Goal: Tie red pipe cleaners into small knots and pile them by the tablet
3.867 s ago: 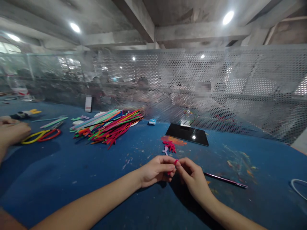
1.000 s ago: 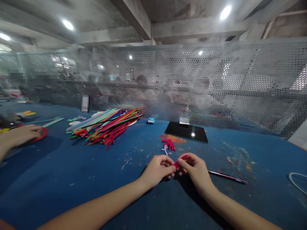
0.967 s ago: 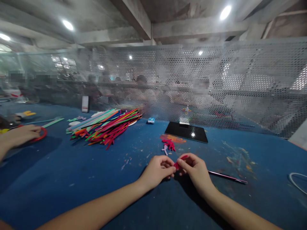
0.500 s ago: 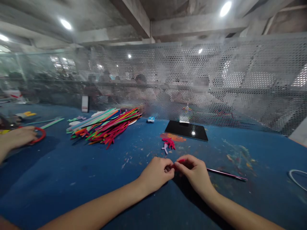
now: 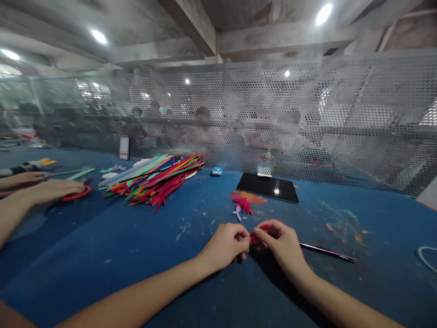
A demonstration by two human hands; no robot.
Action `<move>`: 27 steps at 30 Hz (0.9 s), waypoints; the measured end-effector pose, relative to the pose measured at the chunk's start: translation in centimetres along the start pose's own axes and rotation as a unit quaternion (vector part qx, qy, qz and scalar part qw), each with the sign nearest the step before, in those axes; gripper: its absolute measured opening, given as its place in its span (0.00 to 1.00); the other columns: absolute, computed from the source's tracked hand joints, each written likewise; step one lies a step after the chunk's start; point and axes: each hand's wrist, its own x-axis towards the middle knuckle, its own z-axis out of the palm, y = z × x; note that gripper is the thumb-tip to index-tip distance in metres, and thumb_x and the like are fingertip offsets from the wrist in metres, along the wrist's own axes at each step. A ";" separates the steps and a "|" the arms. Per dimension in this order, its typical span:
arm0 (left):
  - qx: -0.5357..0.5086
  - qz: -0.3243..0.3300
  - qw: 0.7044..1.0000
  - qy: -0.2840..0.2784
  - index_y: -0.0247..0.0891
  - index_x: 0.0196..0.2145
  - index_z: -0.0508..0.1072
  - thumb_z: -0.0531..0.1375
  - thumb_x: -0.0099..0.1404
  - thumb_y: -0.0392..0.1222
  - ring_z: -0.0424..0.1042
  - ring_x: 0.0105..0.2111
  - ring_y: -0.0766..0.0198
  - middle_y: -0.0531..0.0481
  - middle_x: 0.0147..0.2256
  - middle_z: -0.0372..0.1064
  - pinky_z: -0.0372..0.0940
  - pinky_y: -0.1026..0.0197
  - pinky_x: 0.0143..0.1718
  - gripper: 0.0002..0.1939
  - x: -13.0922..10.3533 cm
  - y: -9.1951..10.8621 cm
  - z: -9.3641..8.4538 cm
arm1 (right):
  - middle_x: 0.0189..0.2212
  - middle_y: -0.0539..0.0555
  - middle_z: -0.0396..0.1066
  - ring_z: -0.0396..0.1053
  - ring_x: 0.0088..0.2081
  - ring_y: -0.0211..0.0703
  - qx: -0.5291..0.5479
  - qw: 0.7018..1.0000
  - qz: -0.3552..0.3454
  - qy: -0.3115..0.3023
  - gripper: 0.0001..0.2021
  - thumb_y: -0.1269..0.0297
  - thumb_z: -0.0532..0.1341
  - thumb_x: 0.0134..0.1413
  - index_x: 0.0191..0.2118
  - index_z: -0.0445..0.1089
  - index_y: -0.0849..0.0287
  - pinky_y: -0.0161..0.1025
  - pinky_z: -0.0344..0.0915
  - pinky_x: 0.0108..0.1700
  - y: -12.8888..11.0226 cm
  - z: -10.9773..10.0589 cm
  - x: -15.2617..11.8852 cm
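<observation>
My left hand [image 5: 226,245] and my right hand [image 5: 280,243] meet above the blue table, fingertips pinched on a short red pipe cleaner [image 5: 253,238]. Most of it is hidden by the fingers. Just beyond them lies a small heap of bent red pipe cleaner pieces [image 5: 243,206], with a pale lilac piece [image 5: 237,212] at its near side. A thin dark pinkish stick [image 5: 329,252] rests on the table to the right, its left end hidden behind my right hand.
A big pile of coloured pipe cleaners [image 5: 153,180] lies left of centre. Behind stand a black tablet-like slab [image 5: 268,187], a small blue-and-white packet [image 5: 216,171] and a perforated metal screen [image 5: 232,118]. At far left, another person's hands [image 5: 56,190] are by red-handled scissors [image 5: 79,194].
My hands keep their pinch on the red pipe cleaner, with slight finger shifts; more red shows between them. The other person's hand and the red scissors have moved right.
</observation>
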 end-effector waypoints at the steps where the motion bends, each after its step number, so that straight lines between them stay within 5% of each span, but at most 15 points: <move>1: -0.026 -0.012 1.000 -0.001 0.34 0.25 0.67 0.53 0.54 0.41 0.63 0.16 0.70 0.54 0.18 0.65 0.54 0.69 0.16 0.07 0.2 -0.2 0.0 | 0.19 0.51 0.71 0.69 0.22 0.41 0.008 1.000 0.003 0.003 0.12 0.57 0.65 0.40 0.26 0.67 0.61 0.36 0.67 0.24 -0.1 0.0 0.0; 12: -0.123 0.001 0.992 0.030 0.35 0.27 0.62 0.55 0.54 0.44 0.64 0.19 0.70 0.54 0.21 0.63 0.59 0.68 0.19 0.08 0.8 -0.5 0.4 | 0.21 0.51 0.72 0.70 0.24 0.40 0.098 0.993 0.066 -0.012 0.14 0.56 0.66 0.39 0.25 0.66 0.61 0.37 0.68 0.30 -0.2 0.0 0.2; 15: -0.016 0.071 0.996 0.045 0.36 0.27 0.64 0.54 0.57 0.39 0.62 0.22 0.70 0.55 0.22 0.62 0.59 0.67 0.24 0.04 0.5 -0.1 -0.2 | 0.21 0.52 0.72 0.70 0.25 0.39 0.130 0.987 0.091 -0.033 0.13 0.57 0.67 0.39 0.26 0.66 0.61 0.33 0.66 0.26 -0.1 0.0 0.4; 19: 0.180 0.191 0.964 0.048 0.38 0.30 0.68 0.51 0.61 0.36 0.63 0.30 0.67 0.53 0.28 0.65 0.57 0.66 0.33 0.07 0.0 0.6 -1.1 | 0.21 0.49 0.70 0.68 0.23 0.34 0.222 0.964 0.136 -0.055 0.13 0.62 0.69 0.37 0.29 0.68 0.61 0.28 0.64 0.24 0.3 -0.1 0.7; 25: 0.312 0.304 0.900 -0.020 0.40 0.38 0.70 0.48 0.65 0.36 0.64 0.36 0.63 0.48 0.34 0.67 0.57 0.64 0.39 0.12 -0.3 0.5 -2.3 | 0.21 0.45 0.67 0.68 0.22 0.31 0.276 0.939 0.177 -0.103 0.15 0.65 0.69 0.37 0.34 0.67 0.57 0.28 0.65 0.25 0.5 0.0 0.1; 27: 0.304 0.305 0.902 -0.011 0.41 0.37 0.71 0.49 0.64 0.37 0.64 0.37 0.63 0.48 0.35 0.66 0.57 0.64 0.41 0.11 -0.4 0.5 -2.4 | 0.22 0.45 0.68 0.70 0.26 0.36 0.262 0.943 0.167 -0.123 0.16 0.65 0.70 0.35 0.33 0.66 0.57 0.32 0.67 0.28 0.2 0.1 -0.1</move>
